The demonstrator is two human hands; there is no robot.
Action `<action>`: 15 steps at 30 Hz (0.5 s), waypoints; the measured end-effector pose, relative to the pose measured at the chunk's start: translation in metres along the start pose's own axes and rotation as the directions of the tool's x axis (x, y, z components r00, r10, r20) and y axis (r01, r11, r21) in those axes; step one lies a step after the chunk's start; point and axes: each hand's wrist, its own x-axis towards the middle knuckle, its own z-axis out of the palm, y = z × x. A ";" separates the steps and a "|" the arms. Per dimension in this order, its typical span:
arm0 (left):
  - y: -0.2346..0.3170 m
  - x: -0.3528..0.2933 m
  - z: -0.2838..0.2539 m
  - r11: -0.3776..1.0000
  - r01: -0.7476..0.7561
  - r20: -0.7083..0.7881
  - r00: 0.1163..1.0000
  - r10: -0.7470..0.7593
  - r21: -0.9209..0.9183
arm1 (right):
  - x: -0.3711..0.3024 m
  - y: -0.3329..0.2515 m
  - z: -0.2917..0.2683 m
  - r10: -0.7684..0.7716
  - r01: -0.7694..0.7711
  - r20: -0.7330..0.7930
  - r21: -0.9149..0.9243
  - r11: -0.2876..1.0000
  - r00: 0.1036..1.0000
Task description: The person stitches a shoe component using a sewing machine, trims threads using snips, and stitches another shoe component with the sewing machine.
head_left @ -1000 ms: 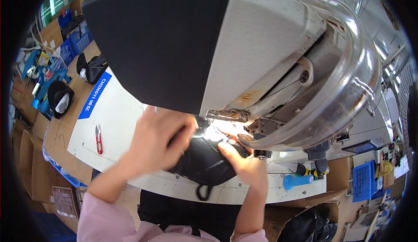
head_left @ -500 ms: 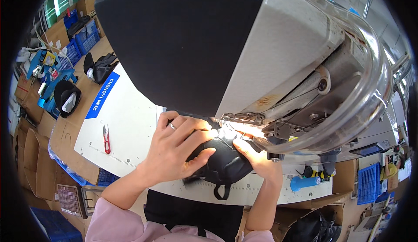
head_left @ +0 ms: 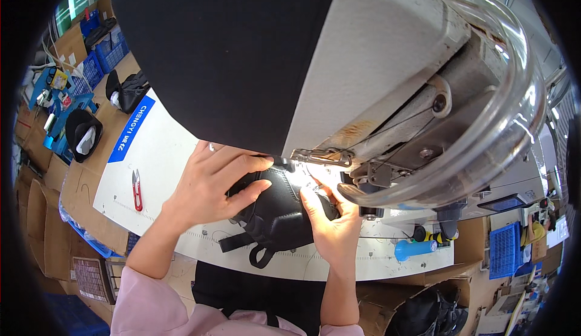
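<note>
A glossy black stitched piece (head_left: 278, 221), with a loop and a loose strap at its near end, lies on the white sewing machine table (head_left: 163, 154). Its far edge reaches the brightly lit needle area of a sewing machine (head_left: 369, 88). My left hand (head_left: 212, 185) is bent over the piece's left side, fingertips by its far edge, thumb lower down. From the right, my right hand (head_left: 333, 221) grips the piece, thumb on top and the other fingers partly hidden behind it. Glare and the machine head hide the needle.
Red-handled thread snips (head_left: 137, 191) lie on the table's left. Further left are black stuffed pieces (head_left: 83, 133) and blue crates (head_left: 111, 50). A blue cylinder (head_left: 416, 249) stands at right, above a carton of black pieces (head_left: 430, 312). A clear curved guard (head_left: 508, 136) projects from the machine.
The black piece has turned and shifted left, bringing its strap into sight. My left hand has slid left along it, and my right hand has come left and over its edge.
</note>
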 end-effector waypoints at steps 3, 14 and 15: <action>0.014 -0.006 0.005 0.985 0.025 -0.102 0.995 -0.007 0.171 | 0.000 -0.004 0.000 -0.012 0.013 0.026 -0.038 0.999 1.000; 0.060 -0.029 0.024 0.985 0.085 0.184 0.977 -0.112 0.147 | -0.015 -0.012 0.031 -0.190 0.156 -0.178 -0.191 0.969 0.966; 0.055 -0.032 0.029 0.986 0.085 0.179 0.978 -0.110 0.143 | -0.016 -0.014 0.034 -0.226 0.176 -0.169 -0.268 0.947 0.959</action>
